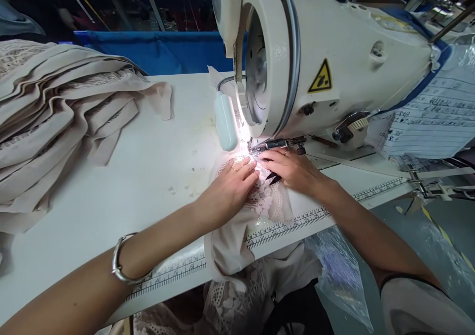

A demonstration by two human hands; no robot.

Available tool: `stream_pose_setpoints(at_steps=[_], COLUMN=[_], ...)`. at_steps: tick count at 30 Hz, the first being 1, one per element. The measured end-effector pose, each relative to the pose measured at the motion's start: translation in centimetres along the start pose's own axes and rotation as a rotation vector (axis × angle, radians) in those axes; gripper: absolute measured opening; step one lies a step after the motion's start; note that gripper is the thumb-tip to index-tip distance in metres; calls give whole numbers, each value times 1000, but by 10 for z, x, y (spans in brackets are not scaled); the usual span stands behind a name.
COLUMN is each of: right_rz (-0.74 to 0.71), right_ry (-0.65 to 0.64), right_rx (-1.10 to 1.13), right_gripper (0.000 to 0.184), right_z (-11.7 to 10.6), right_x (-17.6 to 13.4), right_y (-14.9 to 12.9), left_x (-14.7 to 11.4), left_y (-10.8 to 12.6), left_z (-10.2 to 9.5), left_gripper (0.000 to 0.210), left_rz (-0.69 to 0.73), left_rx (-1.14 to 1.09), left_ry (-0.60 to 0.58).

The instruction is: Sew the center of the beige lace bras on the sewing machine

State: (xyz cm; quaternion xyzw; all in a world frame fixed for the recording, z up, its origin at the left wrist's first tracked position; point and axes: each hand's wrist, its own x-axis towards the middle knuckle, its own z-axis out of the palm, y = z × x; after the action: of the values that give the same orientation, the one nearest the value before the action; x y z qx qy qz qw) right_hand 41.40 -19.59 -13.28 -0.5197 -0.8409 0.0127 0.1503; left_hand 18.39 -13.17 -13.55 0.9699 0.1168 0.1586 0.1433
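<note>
And here at the sewing machine (345, 53), your two hands are right up close to the lit needle area! Your left hand (230, 189) lies flat on the lace fabric (265, 196), fingers stretched forward and loosely spread, gripping nothing. Your right hand (295, 169) comes in from the other side, fingertips down by the metal presser parts (272, 147); black pointed blades (273, 178) poke out beneath it, though whether your fingers are closed on them, you can't tell from here.

The lace fabric sits right under your fingers, bright in the glow of the small lamp (226, 122), and runs down across the printed ruler strip (293, 223) and over the table (166, 152) edge towards your lap. Over on the left, a big heap of pleated-looking beige pieces (74, 92)! Out right, handwritten paper (434, 117) hangs beside the machine.
</note>
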Motion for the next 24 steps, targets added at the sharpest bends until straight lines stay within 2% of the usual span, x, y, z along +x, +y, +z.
stream_pose_setpoints(at_steps=[4,10,14,18,24], right_rz=[-95,-105,-136,-185,-168], right_ry=[48,60,100,162,179], right_rx=[-97,-113,-84,-39,-5], right_gripper=[46,48,45,39,46], right_z=[0,7,7,5,7], right_x=[1,1,2,1,1], right_y=[-1,3,3,2,3], left_x=[4,9,10,10,9], left_y=[-21,-47,-44,-36,-39], left_z=[-9,-14,-13,-12,-16], left_gripper=[31,36,33,32,27], left_rz=[50,85,99,153,86], left_rx=[-110,-116,-12,23,134], left_ry=[-20,-8,10,-24,1])
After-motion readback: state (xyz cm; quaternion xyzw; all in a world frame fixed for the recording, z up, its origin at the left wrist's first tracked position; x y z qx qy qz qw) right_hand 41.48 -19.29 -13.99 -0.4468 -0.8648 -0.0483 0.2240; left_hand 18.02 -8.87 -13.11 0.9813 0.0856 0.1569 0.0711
